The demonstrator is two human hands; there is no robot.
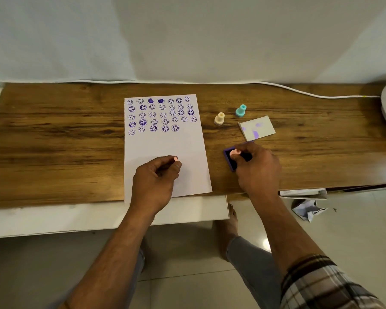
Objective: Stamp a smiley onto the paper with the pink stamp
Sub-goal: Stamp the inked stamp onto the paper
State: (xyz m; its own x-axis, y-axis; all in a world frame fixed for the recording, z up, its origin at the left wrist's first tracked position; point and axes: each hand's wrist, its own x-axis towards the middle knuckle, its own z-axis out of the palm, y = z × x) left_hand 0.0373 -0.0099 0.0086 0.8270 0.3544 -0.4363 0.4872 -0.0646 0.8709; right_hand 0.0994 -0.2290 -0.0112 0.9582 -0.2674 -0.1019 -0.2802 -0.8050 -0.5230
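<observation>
Right hand (257, 168) has its grip closed on the pink stamp (233, 152), face down on the purple ink pad (228, 160) at the near right of the tabletop (54, 134); best pressed straight down and lifted clean, judging by the uneven prints. Left hand (156, 177) rests on the paper (165, 148), fingers pinched on a small pink piece (175, 158), possibly the stamp's cap. Only the stamp's rounded pale-pink top shows; the paper carries rows of purple smileys in its far half, its near half blank.
</observation>
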